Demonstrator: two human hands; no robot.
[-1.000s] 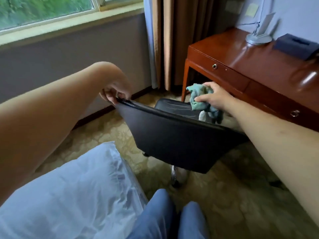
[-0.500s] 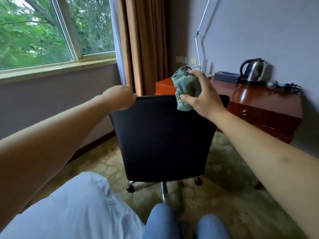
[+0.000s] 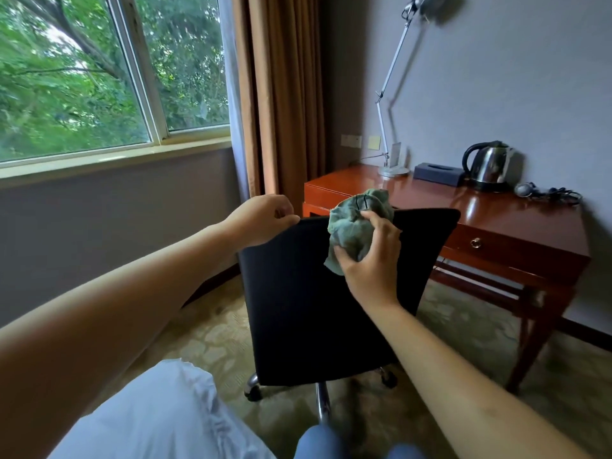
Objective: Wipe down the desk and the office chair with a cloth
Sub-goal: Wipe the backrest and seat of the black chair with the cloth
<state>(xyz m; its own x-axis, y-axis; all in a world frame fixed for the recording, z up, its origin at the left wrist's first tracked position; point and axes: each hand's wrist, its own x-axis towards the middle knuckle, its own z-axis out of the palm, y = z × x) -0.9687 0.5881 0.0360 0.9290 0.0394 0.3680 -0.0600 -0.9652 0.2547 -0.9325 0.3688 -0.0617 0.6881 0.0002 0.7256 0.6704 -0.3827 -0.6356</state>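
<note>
The left hand (image 3: 261,220) is gripping the top left corner of the black office chair (image 3: 318,293), fingers curled over its edge. The right hand (image 3: 371,260) is clutching a bunched green cloth (image 3: 354,226), seemingly pressing it against the upper backrest. The wooden desk (image 3: 496,220) is standing just behind the chair.

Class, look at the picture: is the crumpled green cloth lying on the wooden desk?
No, the crumpled green cloth is held in the right hand against the black office chair's backrest.

cloth (image 3: 356,226) lowered onto chair back (image 3: 314,293), right hand (image 3: 372,260) turned
</note>
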